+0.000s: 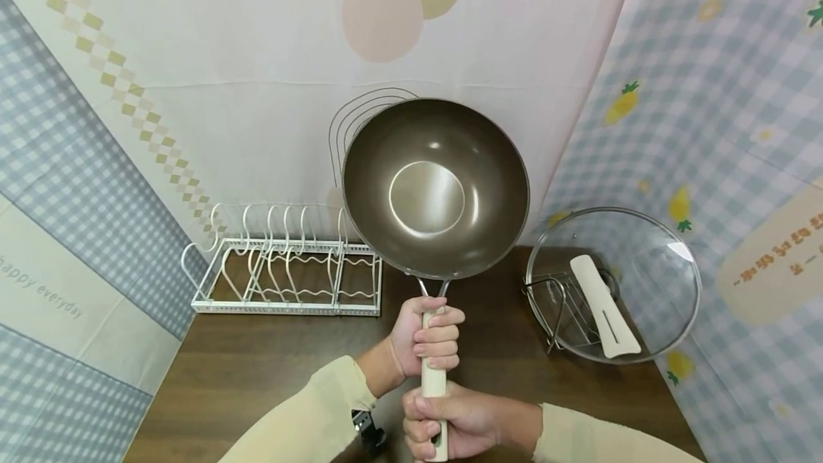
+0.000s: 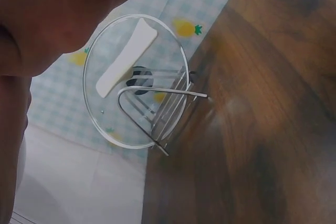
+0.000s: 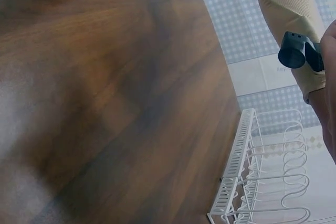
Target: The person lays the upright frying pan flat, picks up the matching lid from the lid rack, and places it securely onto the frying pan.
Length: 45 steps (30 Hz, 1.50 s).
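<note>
A deep wok with a dark brown inside is held up in the middle of the head view, its open side facing me. My left hand grips the upper part of its cream handle, just below the metal neck. Lower down, the fingers of my right hand are wrapped round the handle's end. In the left wrist view, part of my left hand fills the upper left corner; the wok is out of that view. The right wrist view shows the left sleeve and its wrist camera.
A white wire rack with curved dividers stands at the back left of the brown wooden table. On the right, a glass lid with a cream handle leans in a metal wire stand. Patterned cloths hang behind and at both sides.
</note>
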Available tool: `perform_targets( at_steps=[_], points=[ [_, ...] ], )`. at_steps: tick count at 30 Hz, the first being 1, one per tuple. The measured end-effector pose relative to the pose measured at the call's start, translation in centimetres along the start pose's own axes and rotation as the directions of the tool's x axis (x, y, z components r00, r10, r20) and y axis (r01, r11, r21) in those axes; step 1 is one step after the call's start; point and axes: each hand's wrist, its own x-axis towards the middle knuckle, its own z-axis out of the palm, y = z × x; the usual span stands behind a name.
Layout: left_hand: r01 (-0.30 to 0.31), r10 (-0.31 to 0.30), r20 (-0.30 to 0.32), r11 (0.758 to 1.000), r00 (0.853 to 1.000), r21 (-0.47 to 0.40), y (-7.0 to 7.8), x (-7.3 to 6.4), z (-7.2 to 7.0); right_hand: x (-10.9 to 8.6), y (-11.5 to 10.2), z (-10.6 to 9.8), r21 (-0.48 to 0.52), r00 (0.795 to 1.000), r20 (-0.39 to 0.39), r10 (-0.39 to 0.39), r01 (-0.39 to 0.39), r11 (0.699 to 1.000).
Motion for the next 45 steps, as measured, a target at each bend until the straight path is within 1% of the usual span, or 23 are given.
perform_targets(
  at_steps=[6,12,22,26,32,36,40,45],
  points=[
    [0.002,-0.001,0.009,0.998,1.0,-0.056,-0.3,-0.2,-0.5,0.0,0.2,0.0,0.024,1.0,-0.018,0.013,-0.013,1.0],
    [-0.003,0.003,-0.003,0.996,1.0,-0.092,-0.7,-0.4,-1.0,-0.2,0.6,-0.2,0.056,0.999,-0.031,0.022,-0.021,0.998],
    [-0.002,0.001,-0.005,0.997,1.0,-0.076,-0.9,-0.2,-1.2,-0.3,0.9,-0.4,0.068,0.999,-0.03,0.029,-0.027,0.997],
    [0.004,-0.004,-0.005,0.996,1.0,-0.093,-1.0,0.0,-1.3,-0.6,1.1,-0.5,0.076,0.999,-0.041,0.024,-0.021,0.997],
    [0.026,-0.029,-0.02,0.992,0.999,-0.127,-1.6,0.4,-1.6,-1.1,1.4,-0.2,0.098,0.998,-0.06,0.007,-0.001,0.995],
    [0.026,-0.031,-0.03,0.989,0.999,-0.143,-2.0,0.4,-1.9,-1.4,1.7,-0.2,0.101,0.998,-0.061,0.006,0.0,0.995],
    [0.029,-0.033,-0.028,0.988,0.999,-0.154,-2.3,0.3,-2.2,-1.4,2.0,-0.2,0.091,0.998,-0.064,-0.013,0.018,0.996],
    [0.035,-0.04,-0.031,0.988,0.999,-0.152,-2.5,0.2,-2.4,-1.3,2.4,-0.2,0.114,0.998,-0.066,-0.023,0.03,0.993]
  ],
)
